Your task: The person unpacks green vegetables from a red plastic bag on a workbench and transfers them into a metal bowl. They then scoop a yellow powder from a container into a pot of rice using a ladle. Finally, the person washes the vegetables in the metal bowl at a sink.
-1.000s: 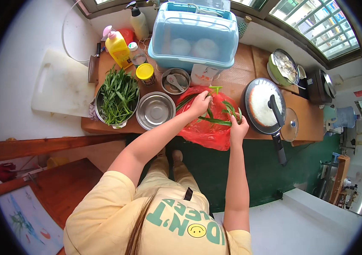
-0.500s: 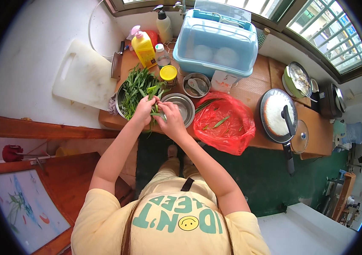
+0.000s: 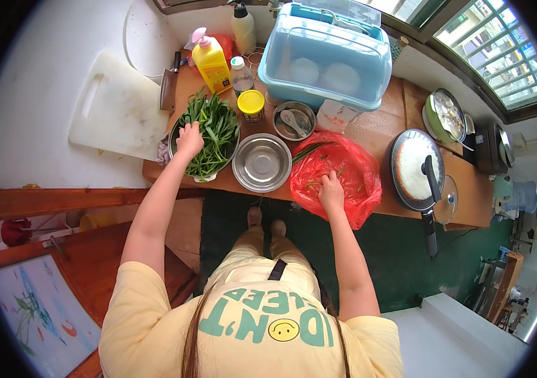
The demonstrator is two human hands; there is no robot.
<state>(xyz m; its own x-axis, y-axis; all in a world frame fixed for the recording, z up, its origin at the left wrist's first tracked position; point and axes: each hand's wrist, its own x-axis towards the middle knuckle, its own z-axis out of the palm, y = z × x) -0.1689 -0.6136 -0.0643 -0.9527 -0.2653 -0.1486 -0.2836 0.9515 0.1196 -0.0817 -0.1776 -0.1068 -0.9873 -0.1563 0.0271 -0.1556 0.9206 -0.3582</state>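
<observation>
Long leafy greens (image 3: 218,126) heap over the bowl (image 3: 235,151) at the left of the counter. My left hand (image 3: 189,140) rests on the near side of the heap, its fingers curled down onto the leaves. Above an open red plastic bag (image 3: 359,173), my right hand (image 3: 330,191) points its fingers inward, drawn together; whatever they pinch is too small to make out. Some green stalks (image 3: 311,151) and leaf scraps lie in the bag. Between my hands stands a bare steel basin (image 3: 262,162).
A white cutting board (image 3: 114,113) and a cleaver (image 3: 167,91) lie left. Behind stand a yellow pump bottle (image 3: 211,66), a yellow-lidded jar (image 3: 251,105), a small steel bowl with spoon (image 3: 295,120) and a blue lidded box (image 3: 325,63). A lidded pan (image 3: 414,167) sits right, its handle overhanging the edge.
My hands were together over the greens, handling a stalk. They have parted: the left onto the heap in the bowl, the right across to the red bag.
</observation>
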